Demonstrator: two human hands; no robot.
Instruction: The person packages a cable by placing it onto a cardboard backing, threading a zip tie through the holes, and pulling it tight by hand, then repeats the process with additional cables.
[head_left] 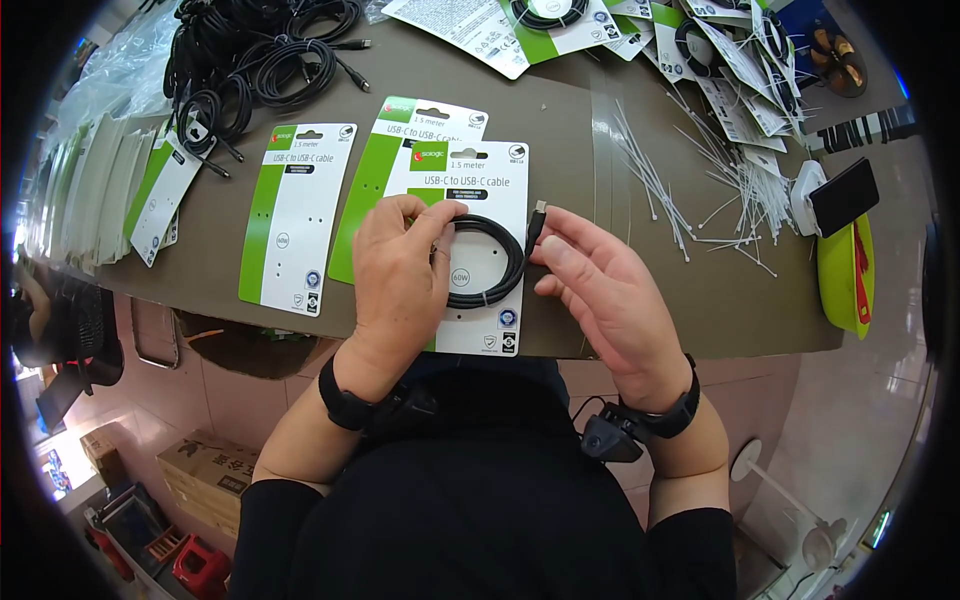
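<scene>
A coiled black USB cable [513,262] lies against a white and green backing card [490,330] at the table's near edge. Around the coil's left side, my left hand [400,275] is closed, its fingertips pinched at the upper left of the loop; its grip hides part of the card. My right hand [615,300] is at the right of the coil, thumb and curled fingers at the cable's upright plug [537,222]. A pale tie [486,298] shows at the bottom of the coil. A similar card [385,130] lies partly underneath, and another card [297,220] sits farther left.
Loose black cables [290,70] are heaped at the far left, beside a row of stacked cards [95,190]. White cable ties [740,190] are scattered at the right. Carded cables [700,50] pile up behind them. A yellow-green bin [838,285] hangs by the right edge.
</scene>
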